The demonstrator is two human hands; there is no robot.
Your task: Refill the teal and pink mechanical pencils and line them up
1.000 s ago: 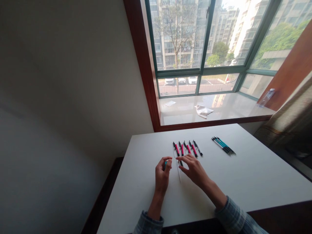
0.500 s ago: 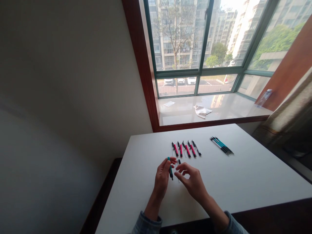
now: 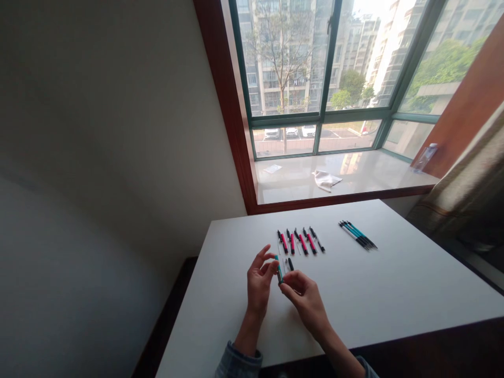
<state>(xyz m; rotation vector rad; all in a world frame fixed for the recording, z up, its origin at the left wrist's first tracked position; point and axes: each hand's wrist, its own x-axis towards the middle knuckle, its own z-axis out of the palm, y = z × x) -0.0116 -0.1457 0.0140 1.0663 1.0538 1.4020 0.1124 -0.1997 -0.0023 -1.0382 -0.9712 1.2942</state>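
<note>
Between my hands is a teal pen barrel (image 3: 279,270) with a dark lower end. My left hand (image 3: 259,281) pinches it near its upper part, other fingers raised. The thumb and fingers of my right hand (image 3: 306,298) close on its lower end, which they partly cover. Just beyond my right fingers a black pen part (image 3: 290,264) lies on the white table (image 3: 220,294), with a thin, pale piece beside it. Farther back lies a row of pink pen barrels (image 3: 303,244) among black pen parts and thin refills.
Several teal, white and black pens (image 3: 357,234) lie together at the table's back right. Behind the table, the windowsill holds a crumpled white cloth (image 3: 326,180), a flat packet (image 3: 272,168) and a clear bottle (image 3: 426,157). A wall stands on the left.
My right hand has moved in from beside the teal barrel and now grips its lower end. The left hand's upper fingers have lifted, and the barrel has shifted slightly right.
</note>
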